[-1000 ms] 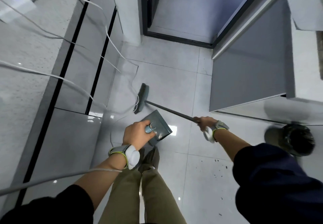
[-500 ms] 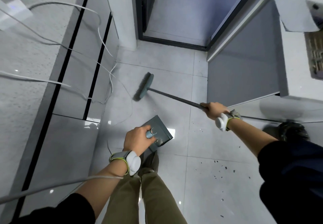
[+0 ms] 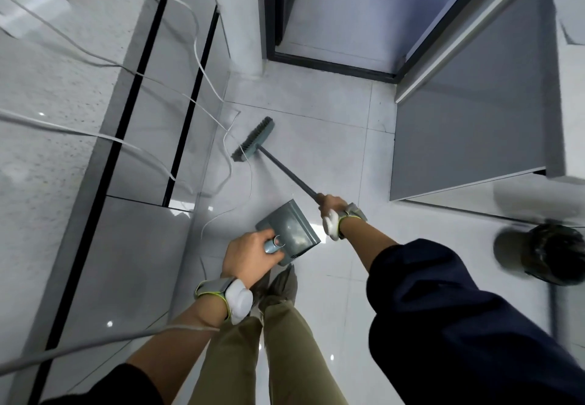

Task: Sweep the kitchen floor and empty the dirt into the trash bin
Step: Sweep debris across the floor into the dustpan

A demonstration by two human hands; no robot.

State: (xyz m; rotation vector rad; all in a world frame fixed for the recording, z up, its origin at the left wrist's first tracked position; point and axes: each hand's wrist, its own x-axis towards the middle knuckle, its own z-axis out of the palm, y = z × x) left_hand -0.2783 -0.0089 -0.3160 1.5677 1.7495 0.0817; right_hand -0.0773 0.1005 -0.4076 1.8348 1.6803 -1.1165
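Note:
My right hand (image 3: 330,206) grips the dark handle of a grey broom (image 3: 253,140). The broom's head rests on the pale tiled floor (image 3: 316,139), close to the base of the left cabinets. My left hand (image 3: 250,256) is closed on the short handle of a grey dustpan (image 3: 289,230), held just above the floor in front of my feet. A black trash bin (image 3: 550,256) lined with a dark bag stands on the floor at the right, blurred.
Grey cabinets (image 3: 136,157) with a stone counter run along the left. White cables (image 3: 228,148) hang off the counter and trail onto the floor beside the broom head. A grey cabinet block (image 3: 468,113) stands at the right. An open doorway (image 3: 345,12) lies ahead.
The broom head has shifted along the floor beside the left cabinets and my right hand has pulled back in toward the dustpan. The view has tilted, and the floor specks are out of sight.

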